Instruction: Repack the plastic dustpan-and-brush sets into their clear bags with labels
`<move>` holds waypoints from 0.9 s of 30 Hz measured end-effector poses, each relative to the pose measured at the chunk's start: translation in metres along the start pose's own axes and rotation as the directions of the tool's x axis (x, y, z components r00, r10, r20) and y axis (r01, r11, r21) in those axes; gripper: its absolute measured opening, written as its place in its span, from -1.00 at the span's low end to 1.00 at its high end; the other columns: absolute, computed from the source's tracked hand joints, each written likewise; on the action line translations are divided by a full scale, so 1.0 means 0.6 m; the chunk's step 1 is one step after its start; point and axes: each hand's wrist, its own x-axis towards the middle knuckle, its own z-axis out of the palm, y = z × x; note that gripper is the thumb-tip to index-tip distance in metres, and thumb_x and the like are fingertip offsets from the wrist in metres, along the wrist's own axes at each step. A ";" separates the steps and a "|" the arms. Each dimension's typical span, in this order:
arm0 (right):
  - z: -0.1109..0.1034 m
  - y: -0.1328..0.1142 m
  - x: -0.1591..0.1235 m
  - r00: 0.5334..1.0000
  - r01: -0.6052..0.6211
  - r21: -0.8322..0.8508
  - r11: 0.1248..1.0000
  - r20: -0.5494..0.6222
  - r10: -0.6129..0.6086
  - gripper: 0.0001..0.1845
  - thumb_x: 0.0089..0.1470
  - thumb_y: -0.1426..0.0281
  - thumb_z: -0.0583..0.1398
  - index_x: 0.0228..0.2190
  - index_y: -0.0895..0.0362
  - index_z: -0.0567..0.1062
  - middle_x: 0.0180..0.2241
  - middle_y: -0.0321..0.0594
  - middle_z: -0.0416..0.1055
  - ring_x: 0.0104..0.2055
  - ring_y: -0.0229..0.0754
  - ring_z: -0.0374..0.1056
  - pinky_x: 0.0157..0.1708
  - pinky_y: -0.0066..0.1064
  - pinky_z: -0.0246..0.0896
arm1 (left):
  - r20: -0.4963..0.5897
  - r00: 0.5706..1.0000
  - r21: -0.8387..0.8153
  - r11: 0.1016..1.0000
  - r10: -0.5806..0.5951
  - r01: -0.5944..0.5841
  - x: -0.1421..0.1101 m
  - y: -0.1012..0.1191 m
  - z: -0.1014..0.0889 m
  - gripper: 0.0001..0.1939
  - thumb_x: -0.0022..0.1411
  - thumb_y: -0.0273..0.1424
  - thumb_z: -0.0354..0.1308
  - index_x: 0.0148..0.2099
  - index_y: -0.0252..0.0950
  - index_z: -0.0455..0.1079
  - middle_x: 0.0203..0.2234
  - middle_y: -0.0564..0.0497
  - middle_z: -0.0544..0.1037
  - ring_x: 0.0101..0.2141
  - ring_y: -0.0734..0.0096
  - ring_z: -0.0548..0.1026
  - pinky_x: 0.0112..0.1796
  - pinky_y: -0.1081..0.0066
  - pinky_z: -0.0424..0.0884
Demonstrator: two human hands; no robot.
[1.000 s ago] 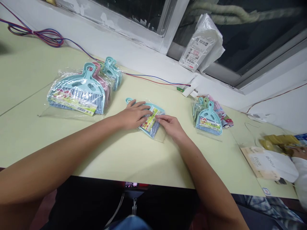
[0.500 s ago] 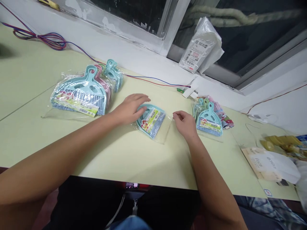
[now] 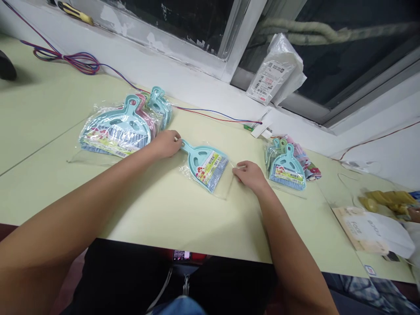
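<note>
A light-blue dustpan with a grey-blue brush and a printed label, the dustpan set (image 3: 206, 166), lies in a clear plastic bag (image 3: 226, 186) on the table in front of me. My left hand (image 3: 168, 143) is closed at the tip of the dustpan's handle, fingers pinched around its end. On the other side, my right hand (image 3: 251, 175) pinches the bag's edge beyond the brush bristles. Left of my hands stands a group of larger bagged dustpan sets (image 3: 114, 127) in blue, pink and green. Several smaller bagged sets (image 3: 287, 168) lean together at the right.
Coiled red and blue wire (image 3: 80, 62) runs along the wall side of the table (image 3: 157, 210). A screwdriver (image 3: 77, 14) lies on the ledge, and a plastic-wrapped package (image 3: 272, 74) leans at the window. Patterned cloth (image 3: 310, 168) and a tissue pack (image 3: 370, 229) are at the right.
My left hand has moved left from over the dustpan to its handle end, which now shows. My right hand has closed on the bag's edge. The view has shifted slightly.
</note>
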 end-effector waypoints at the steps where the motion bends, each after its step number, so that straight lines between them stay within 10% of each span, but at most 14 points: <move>1: 0.000 0.000 0.001 1.000 -0.013 0.035 0.999 0.024 0.013 -0.56 0.08 0.25 0.31 -0.01 0.13 0.50 -0.32 -0.21 0.62 -0.30 -0.15 0.50 -0.28 -0.38 0.30 | 0.022 1.000 -0.036 0.999 -0.002 0.003 0.001 0.000 0.000 -0.67 0.35 -0.21 0.08 0.01 -0.26 0.49 -0.45 -0.07 0.65 -0.39 0.15 0.62 -0.30 0.27 0.47; 12: -0.009 -0.002 0.000 0.989 -0.065 0.015 0.998 0.132 0.062 -0.77 0.10 0.26 0.28 -0.50 0.13 0.52 -0.59 -0.28 0.48 -0.61 -0.33 0.24 -0.54 -0.46 0.13 | 0.013 0.999 -0.245 0.968 -0.042 0.044 0.006 -0.004 0.009 -0.88 0.32 -0.34 0.11 -0.15 -0.22 0.43 -0.51 0.04 0.65 -0.46 0.29 0.67 -0.26 0.37 0.55; 18: -0.014 -0.021 -0.024 0.877 -0.208 0.202 0.957 0.471 0.092 -0.66 0.13 0.17 0.35 -0.46 0.21 0.54 -0.42 -0.06 0.61 -0.68 -0.40 0.16 -0.68 -0.49 0.07 | 0.060 0.996 -0.352 0.932 -0.072 0.088 0.013 -0.013 0.014 -0.81 0.31 -0.31 0.18 -0.07 -0.26 0.41 -0.42 -0.04 0.68 -0.42 0.25 0.69 -0.28 0.35 0.60; 27: -0.007 -0.008 -0.075 0.810 -0.276 0.331 0.902 0.586 0.033 -0.65 0.12 0.17 0.38 -0.45 0.20 0.54 -0.50 -0.16 0.56 -0.62 -0.36 0.34 -0.70 -0.57 0.13 | 0.135 0.986 -0.503 0.850 -0.099 0.155 0.014 -0.006 0.022 -0.79 0.32 -0.35 0.22 -0.02 -0.29 0.47 -0.11 -0.17 0.70 -0.31 0.25 0.72 -0.24 0.34 0.64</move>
